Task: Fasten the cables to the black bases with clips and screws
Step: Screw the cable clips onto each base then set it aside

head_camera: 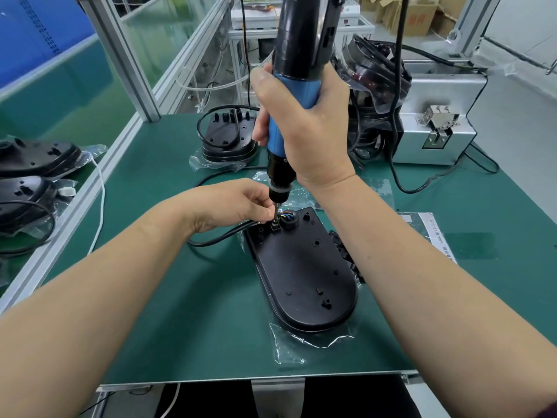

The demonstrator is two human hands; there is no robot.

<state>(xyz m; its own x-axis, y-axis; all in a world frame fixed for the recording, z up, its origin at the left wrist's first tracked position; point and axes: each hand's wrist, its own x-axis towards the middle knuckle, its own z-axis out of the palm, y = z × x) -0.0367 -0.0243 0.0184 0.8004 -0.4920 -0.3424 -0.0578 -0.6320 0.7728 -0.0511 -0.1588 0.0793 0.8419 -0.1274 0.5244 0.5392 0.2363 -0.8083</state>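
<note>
A black oval base (304, 273) lies on a clear plastic bag in the middle of the green mat. A black cable (223, 235) runs in from the left to the base's far end, where coloured wires enter a round black boss (288, 220). My right hand (304, 116) grips a blue and black electric screwdriver (294, 70) held upright, its bit down on the clip (275, 227) at the cable. My left hand (238, 206) pinches the cable and clip right at the bit tip. The screw itself is hidden.
Another black base (227, 137) with its looped cable sits at the back of the mat. More bases (33, 164) lie on the left shelf. A grey metal screw feeder (437, 125) stands back right, with bagged black parts (376, 86) beside it. A printed sheet (434, 233) lies at right.
</note>
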